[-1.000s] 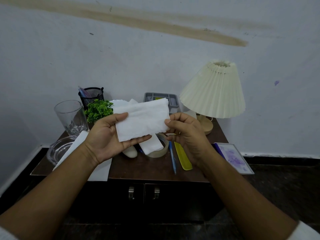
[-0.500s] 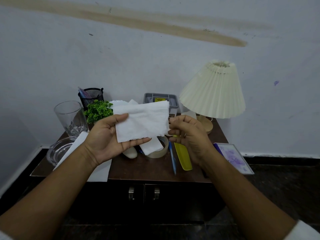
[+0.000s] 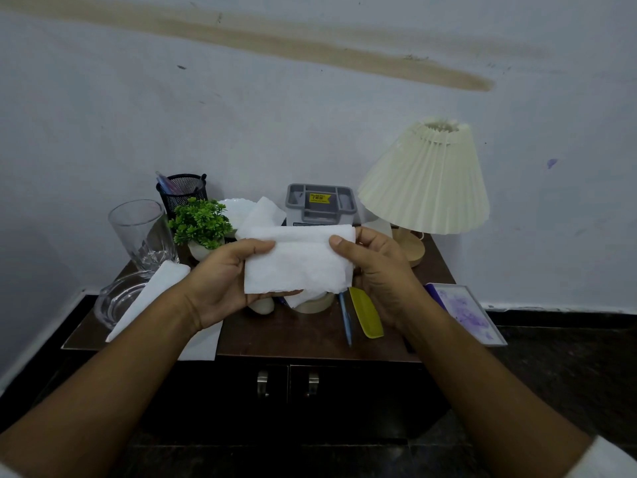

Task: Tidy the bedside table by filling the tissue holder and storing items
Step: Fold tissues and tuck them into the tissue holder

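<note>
Since half a second ago the right hand (image 3: 382,277) has closed onto the right edge of the white tissue sheet (image 3: 296,267); before, it sat curled just beside that edge. The sheet now lies level, with its top edge folded over toward the camera. The left hand (image 3: 220,288) holds the opposite edge, thumb across the front and fingers behind. The right grip matches it, thumb on the front near the upper corner. Both grips are closed on the sheet, which spans between them above the dark brown wooden table (image 3: 293,336).

Just beyond the grip stands the grey plastic compartmented holder (image 3: 320,210). It bears a yellow sticker (image 3: 319,197) whose dark print is too small to read. A loose white tissue (image 3: 263,212) rises just left of the holder. Beyond the right grip stands the lamp with a pleated cream shade (image 3: 424,177).

Beyond the left grip are a small green potted plant (image 3: 201,220), a black mesh pen cup (image 3: 182,193) and a clear glass tumbler (image 3: 141,232). Left of that wrist lie a clear glass dish (image 3: 117,305) and a folded white paper napkin (image 3: 151,298).

Under the sheet sits a tan tape roll (image 3: 315,303). Below the right grip a blue pen (image 3: 344,319) and a flat yellow plastic piece (image 3: 367,313) lie side by side. A white-framed purple picture (image 3: 465,313) sits further right.
</note>
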`<state>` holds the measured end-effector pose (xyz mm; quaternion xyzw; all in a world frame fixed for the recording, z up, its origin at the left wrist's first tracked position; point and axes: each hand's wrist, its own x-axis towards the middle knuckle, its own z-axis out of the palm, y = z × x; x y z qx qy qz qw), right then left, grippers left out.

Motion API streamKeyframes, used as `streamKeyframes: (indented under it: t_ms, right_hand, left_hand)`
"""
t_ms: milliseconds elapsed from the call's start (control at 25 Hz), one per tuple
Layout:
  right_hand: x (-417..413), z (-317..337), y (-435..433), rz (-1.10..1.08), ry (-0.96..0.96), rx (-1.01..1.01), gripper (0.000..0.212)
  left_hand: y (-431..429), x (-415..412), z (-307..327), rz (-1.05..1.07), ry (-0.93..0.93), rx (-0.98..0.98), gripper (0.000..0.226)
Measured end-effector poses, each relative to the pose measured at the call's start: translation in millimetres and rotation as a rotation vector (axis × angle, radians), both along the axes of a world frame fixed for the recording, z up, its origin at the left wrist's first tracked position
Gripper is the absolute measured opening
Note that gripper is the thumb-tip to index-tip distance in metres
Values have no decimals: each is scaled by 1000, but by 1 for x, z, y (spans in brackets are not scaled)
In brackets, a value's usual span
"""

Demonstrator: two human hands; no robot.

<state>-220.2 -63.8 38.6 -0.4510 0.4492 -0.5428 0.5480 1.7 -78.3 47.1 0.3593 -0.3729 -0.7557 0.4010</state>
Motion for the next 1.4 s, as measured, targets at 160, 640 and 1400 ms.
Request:
streamKeyframes:
  t_ms: [160,640,1400]
  right_hand:
    - [0,2,2,106,33,11,31]
    - [-8,2,-1,206,56,29,37]
    - [-9,15,3,-20,-42,-144,29]
  left_hand:
    - [-2,-1,0,59,-28,-37,46]
    - [-5,0,2,128,-57,-77,31]
    - [-3,0,7,254,-227,-471,26]
